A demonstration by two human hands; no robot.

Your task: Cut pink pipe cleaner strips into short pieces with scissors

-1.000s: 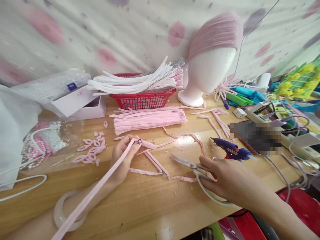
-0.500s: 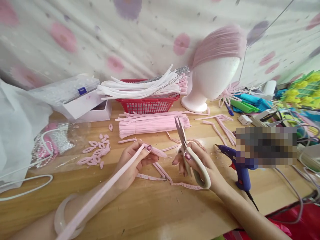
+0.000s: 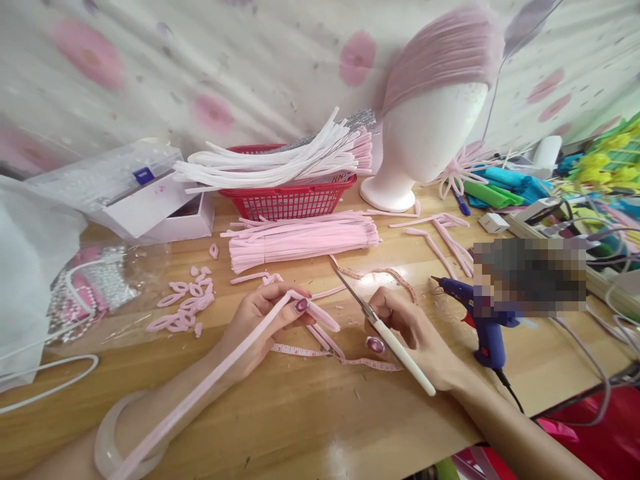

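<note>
My left hand (image 3: 273, 320) pinches a long pink pipe cleaner (image 3: 210, 380), folded at the fingertips, with one end trailing back over the forearm. My right hand (image 3: 407, 333) grips a pair of scissors (image 3: 395, 347) with pale handles, turned edge-on, blades pointing up and left. The scissors and the pipe cleaner are apart. Beneath the hands lie cut pink pipe cleaner pieces and a tape measure (image 3: 300, 351). Just behind them rests a tied bundle of pink pipe cleaners (image 3: 305, 243). Left of my left hand is a pile of small pink loops (image 3: 187, 303).
A red basket (image 3: 285, 203) of white and pink pipe cleaners stands at the back, beside a white foam head (image 3: 425, 140) with a pink covering. On the right lies a blue glue gun (image 3: 485, 327) with its cord. Boxes (image 3: 150, 213) and a bag of beads (image 3: 95, 293) sit left.
My right hand has rotated the scissors, so their handles now show edge-on and the blades lean further left. My left hand still holds the folded pipe cleaner. The view has shifted slightly.
</note>
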